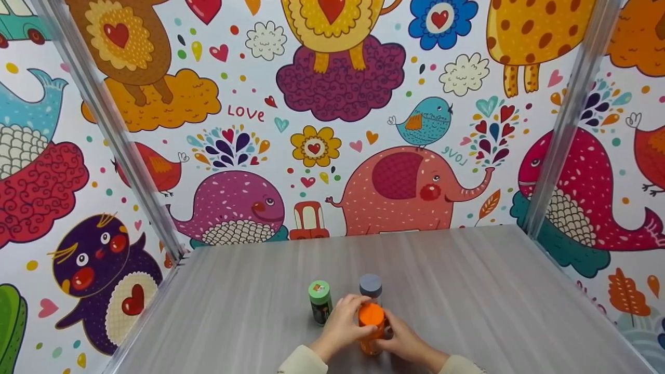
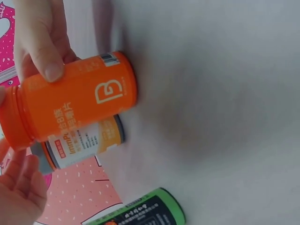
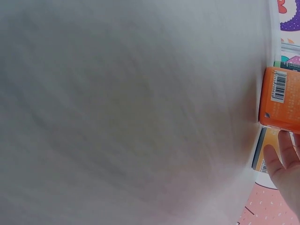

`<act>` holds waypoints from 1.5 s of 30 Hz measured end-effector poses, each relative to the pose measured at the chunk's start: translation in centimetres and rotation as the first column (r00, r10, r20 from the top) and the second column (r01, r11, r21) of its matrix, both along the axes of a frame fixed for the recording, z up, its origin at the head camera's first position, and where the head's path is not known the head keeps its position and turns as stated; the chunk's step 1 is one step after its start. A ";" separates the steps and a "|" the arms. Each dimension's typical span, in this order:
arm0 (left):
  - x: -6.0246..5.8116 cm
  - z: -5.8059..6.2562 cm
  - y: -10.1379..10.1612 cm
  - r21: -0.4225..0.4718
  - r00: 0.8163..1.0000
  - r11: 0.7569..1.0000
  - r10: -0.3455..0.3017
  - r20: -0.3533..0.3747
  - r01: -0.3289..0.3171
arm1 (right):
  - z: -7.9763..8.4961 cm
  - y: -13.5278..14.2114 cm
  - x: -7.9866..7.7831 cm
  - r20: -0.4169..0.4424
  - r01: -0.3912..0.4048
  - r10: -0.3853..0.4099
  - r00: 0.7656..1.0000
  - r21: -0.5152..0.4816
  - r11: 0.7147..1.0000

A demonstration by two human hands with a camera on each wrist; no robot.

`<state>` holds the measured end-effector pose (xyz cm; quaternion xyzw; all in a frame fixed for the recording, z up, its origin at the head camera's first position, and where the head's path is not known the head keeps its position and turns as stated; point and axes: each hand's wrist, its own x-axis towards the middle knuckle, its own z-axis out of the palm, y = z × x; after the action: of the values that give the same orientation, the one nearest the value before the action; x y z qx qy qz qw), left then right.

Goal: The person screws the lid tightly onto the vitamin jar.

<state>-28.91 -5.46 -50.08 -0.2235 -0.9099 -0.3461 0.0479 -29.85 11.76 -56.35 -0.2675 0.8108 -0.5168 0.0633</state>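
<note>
An orange bottle (image 2: 79, 96) with an orange screw cap (image 1: 371, 314) stands upright on the table between both hands. My left hand (image 1: 341, 324) holds the cap from the left, thumb in front and fingers behind. Around the bottle's body, my right hand (image 1: 408, 340) grips from the right, its thumb (image 2: 49, 65) lying along the side in the left wrist view. Just behind stands a bottle with a grey lid (image 1: 370, 285) and a white and orange label (image 2: 84, 143). A dark bottle with a green lid (image 1: 320, 301) stands to the left of my left hand.
The grey wood-grain table (image 1: 249, 311) bears all three bottles. Printed panels with cartoon animals (image 1: 405, 192) rise behind and at both sides. Metal posts (image 1: 124, 135) stand at the back corners.
</note>
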 end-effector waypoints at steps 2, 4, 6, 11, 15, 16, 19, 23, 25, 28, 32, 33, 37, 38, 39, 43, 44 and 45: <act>0.0 -0.1 -0.2 0.003 1.000 1.000 -0.003 0.001 0.003 | 0.1 0.0 0.1 -0.012 0.001 -0.001 1.000 -0.004 1.000; 0.0 -0.2 -0.4 0.007 1.000 1.000 -0.008 -0.002 0.008 | 0.0 0.0 0.1 -0.033 -0.002 0.002 0.999 -0.008 1.000; 0.0 -0.2 -0.7 0.010 1.000 1.000 -0.017 -0.014 0.017 | -0.1 0.0 0.1 -0.052 -0.008 0.007 0.999 -0.014 1.000; 0.0 -0.2 -1.4 0.015 0.998 0.999 -0.028 -0.058 0.029 | -0.2 0.1 0.0 -0.052 -0.002 0.001 0.999 -0.007 1.000; -0.1 -0.1 -1.8 0.035 0.997 0.999 -0.028 -0.065 0.030 | -0.1 0.0 0.0 -0.014 0.006 -0.006 1.000 -0.002 1.000; -0.1 -0.1 -1.9 0.039 0.998 0.999 -0.028 -0.061 0.030 | -0.1 0.0 0.0 -0.007 0.005 -0.005 1.000 -0.003 1.000; -0.1 0.0 -2.0 0.053 0.999 0.998 -0.021 -0.034 0.023 | 0.0 0.0 0.0 0.010 0.004 -0.004 1.000 -0.008 1.000; -0.1 0.1 -2.0 0.063 1.000 0.998 -0.006 0.008 0.005 | 0.0 0.0 0.0 0.006 0.008 -0.008 1.000 0.000 1.000; 0.0 0.2 -2.0 0.066 1.000 0.998 -0.007 0.016 0.006 | 0.0 0.0 0.0 0.001 0.012 -0.012 1.000 0.009 1.000; 0.0 0.2 -1.9 0.077 0.999 0.997 -0.022 0.030 0.019 | 0.0 0.0 0.0 0.003 0.018 -0.018 1.000 0.019 1.000; 0.0 0.0 -2.0 0.105 0.998 0.993 -0.048 0.044 0.044 | 0.0 -0.1 0.0 0.001 0.024 -0.024 1.000 0.020 1.000; 0.0 0.0 -2.0 0.108 0.998 0.993 -0.055 0.041 0.050 | 0.0 -0.1 0.0 0.006 0.022 -0.022 1.000 0.011 1.000; -0.1 0.0 -1.8 0.112 0.995 0.991 -0.081 0.051 0.075 | -0.1 -0.1 0.0 0.030 0.012 -0.011 0.999 -0.022 1.000; -0.1 0.0 -1.7 0.112 0.995 0.991 -0.084 0.060 0.077 | -0.1 0.0 0.0 0.037 0.009 -0.008 0.999 -0.030 1.000; -0.1 0.1 -1.6 0.110 0.994 0.991 -0.086 0.070 0.077 | -0.1 0.0 0.0 0.040 0.005 -0.004 0.999 -0.036 0.999; 0.0 0.2 -1.1 0.093 0.990 0.994 -0.069 0.120 0.058 | -0.1 -0.1 0.0 0.011 0.008 -0.007 1.000 -0.022 1.000; 0.1 0.2 -0.9 0.087 0.990 0.995 -0.065 0.127 0.054 | -0.1 -0.1 0.1 0.005 0.005 -0.005 1.000 -0.021 1.000; 0.1 0.2 -0.8 0.078 0.989 0.996 -0.063 0.135 0.053 | -0.2 0.0 0.0 0.002 0.002 -0.002 1.000 -0.020 1.000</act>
<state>-28.82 -6.23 -49.84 -0.2236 -0.8907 -0.3953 -0.0169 -29.81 11.72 -56.51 -0.2668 0.8058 -0.5252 0.0609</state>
